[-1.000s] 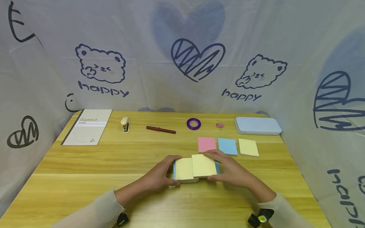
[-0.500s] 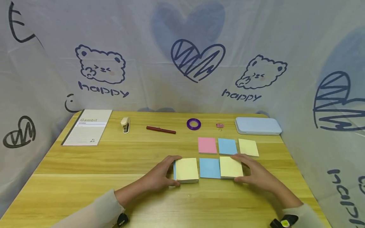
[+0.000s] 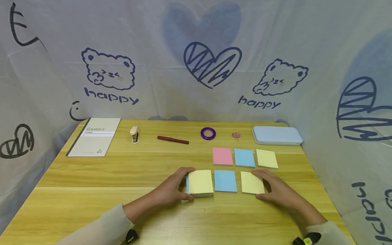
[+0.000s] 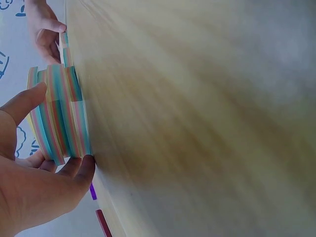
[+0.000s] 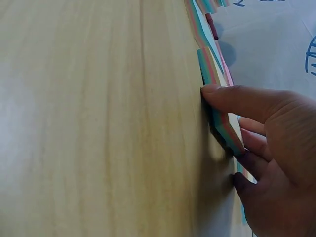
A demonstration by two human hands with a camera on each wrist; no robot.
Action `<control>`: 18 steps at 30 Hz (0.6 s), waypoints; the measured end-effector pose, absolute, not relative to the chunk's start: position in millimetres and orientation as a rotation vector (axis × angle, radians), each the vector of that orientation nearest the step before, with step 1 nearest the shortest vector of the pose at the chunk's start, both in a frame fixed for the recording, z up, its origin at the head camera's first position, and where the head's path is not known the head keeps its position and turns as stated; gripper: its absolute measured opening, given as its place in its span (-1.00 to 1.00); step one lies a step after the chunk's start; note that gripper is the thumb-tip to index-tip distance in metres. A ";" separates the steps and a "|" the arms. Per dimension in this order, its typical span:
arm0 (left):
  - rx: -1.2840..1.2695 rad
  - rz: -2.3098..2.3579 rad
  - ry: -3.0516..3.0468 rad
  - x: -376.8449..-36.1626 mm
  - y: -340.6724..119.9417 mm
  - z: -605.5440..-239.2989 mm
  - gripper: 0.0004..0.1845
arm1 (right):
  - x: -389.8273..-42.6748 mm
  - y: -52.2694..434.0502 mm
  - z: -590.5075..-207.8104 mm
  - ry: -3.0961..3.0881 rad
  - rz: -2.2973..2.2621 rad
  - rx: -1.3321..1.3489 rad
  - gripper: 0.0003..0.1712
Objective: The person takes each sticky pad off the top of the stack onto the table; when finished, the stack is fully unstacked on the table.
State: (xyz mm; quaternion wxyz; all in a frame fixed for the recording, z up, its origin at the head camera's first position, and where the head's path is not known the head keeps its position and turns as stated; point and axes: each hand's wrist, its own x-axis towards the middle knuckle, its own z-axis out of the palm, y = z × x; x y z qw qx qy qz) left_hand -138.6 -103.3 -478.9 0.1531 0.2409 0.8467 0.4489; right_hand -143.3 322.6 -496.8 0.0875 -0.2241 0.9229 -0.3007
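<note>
My left hand (image 3: 169, 188) grips the left side of a tall stack of sticky note pads (image 3: 200, 182), thumb at the near edge and fingers at the far edge. Its top is yellow. In the left wrist view the striped layers of the stack (image 4: 59, 116) show, slightly uneven. My right hand (image 3: 280, 190) pinches a yellow-topped sticky note pad (image 3: 251, 182) between thumb and fingers. The right wrist view shows this pad (image 5: 222, 118) tilted, close to the table, with a shadow below it. Between the hands lies a blue-topped sticky note pad (image 3: 225, 180).
Behind lie pink (image 3: 222, 156), blue (image 3: 244, 157) and yellow (image 3: 266, 158) pads in a row. Further back are a notebook (image 3: 93, 137), a stapler (image 3: 134, 134), a dark red pen (image 3: 173, 140), purple tape (image 3: 208, 133), a binder clip (image 3: 235, 135) and a light blue case (image 3: 277, 135).
My right hand has carried the yellow-topped pad from the left stack rightward, past the blue-topped pad, which is now uncovered. The left hand stays on its stack.
</note>
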 end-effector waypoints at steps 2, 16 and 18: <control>0.697 1.287 2.430 -138.5 -103.0 -478.8 -0.03 | -143.0 321.9 -495.3 2.745 -0.891 -0.669 -0.03; 0.717 1.294 2.436 -138.2 -102.8 -479.5 -0.03 | -149.7 281.0 -460.4 2.721 -0.892 -0.748 -0.03; 0.709 1.290 2.436 -138.0 -102.5 -479.5 -0.04 | -151.9 271.6 -458.3 2.688 -0.908 -0.779 -0.02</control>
